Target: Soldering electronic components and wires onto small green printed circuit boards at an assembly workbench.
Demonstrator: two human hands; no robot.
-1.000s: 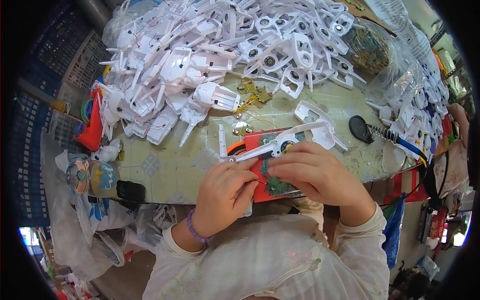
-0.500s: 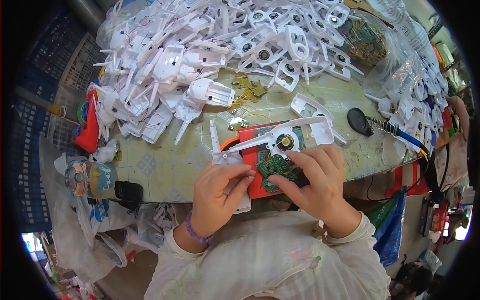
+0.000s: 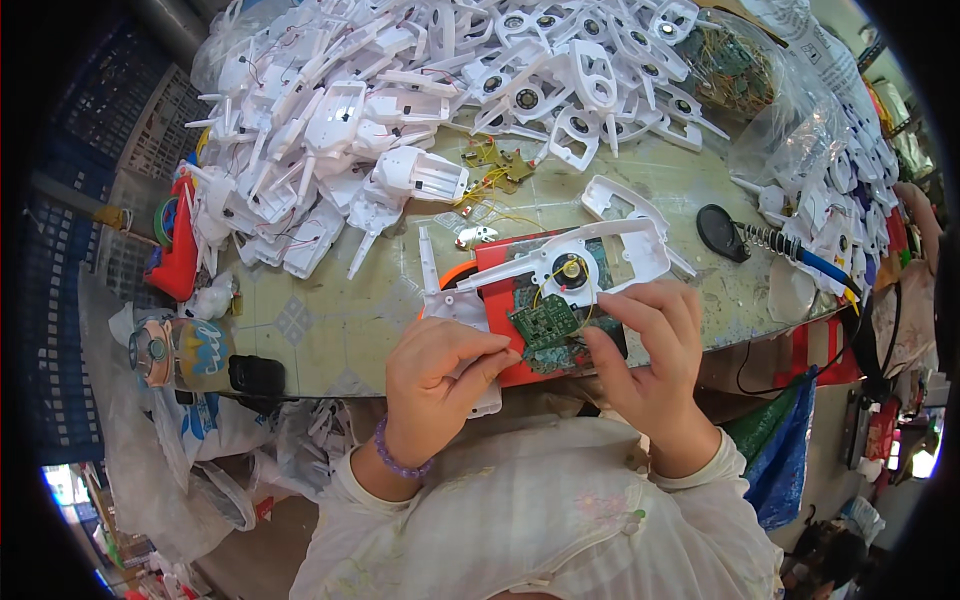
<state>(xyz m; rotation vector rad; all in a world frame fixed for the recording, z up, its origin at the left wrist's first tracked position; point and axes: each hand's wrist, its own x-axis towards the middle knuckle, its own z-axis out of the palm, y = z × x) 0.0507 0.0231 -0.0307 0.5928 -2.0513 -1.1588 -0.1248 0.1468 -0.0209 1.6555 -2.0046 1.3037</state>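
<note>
A green circuit board (image 3: 546, 322) lies over the lower part of a white plastic shell (image 3: 560, 262) with a round speaker (image 3: 571, 272) in it. Thin yellow wires run between board and speaker. My left hand (image 3: 440, 375), with a purple bead bracelet, pinches thumb and forefinger together just left of the board; what it holds, if anything, is too small to make out. Close to the board's right edge, my right hand (image 3: 655, 345) has thumb and forefinger apart, a yellow wire passing near the fingertips. Another white shell part (image 3: 455, 305) sits partly behind my left hand.
White shells (image 3: 340, 120) are heaped across the back. A soldering iron (image 3: 815, 275) with a blue handle rests in a coiled stand at right, beside a round black lid (image 3: 718, 232). Brown boards with wires (image 3: 500, 165) lie mid-table. A red tape dispenser (image 3: 178, 245) stands left.
My right hand has drawn back to the right, its thumb leaving the circuit board and a yellow wire now showing near its fingertips. The left hand stays pinched, almost in place.
</note>
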